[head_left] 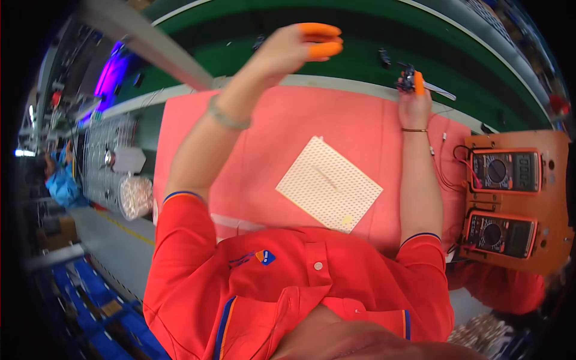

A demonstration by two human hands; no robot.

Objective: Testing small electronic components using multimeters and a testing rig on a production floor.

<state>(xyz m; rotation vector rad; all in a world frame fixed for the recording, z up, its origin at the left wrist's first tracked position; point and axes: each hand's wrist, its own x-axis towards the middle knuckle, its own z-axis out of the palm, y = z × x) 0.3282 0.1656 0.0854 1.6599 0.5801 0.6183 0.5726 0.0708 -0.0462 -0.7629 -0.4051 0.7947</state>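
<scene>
My left hand (289, 53) reaches over the green conveyor belt (222, 27), orange finger cots on its outstretched fingers, and nothing shows in it. At the belt's near edge, my right hand (414, 103) grips a small dark electronic part (407, 78), with an orange cot on one finger. A pale flat strip (441, 90) sticks out beside this hand; whether the hand holds it I cannot tell. Another small dark part (384, 57) lies on the belt to the left of it. In front of me a perforated cream board (330, 185) rests on the pink mat (252, 162).
Two orange-and-black multimeters (506, 170) sit on an orange-brown panel at the right, their thin leads (441, 162) near my right forearm. A grey post (147, 45) slants across the upper left. A clear tub of pale pieces (136, 197) stands left of the mat. Another person (63, 180) is far left.
</scene>
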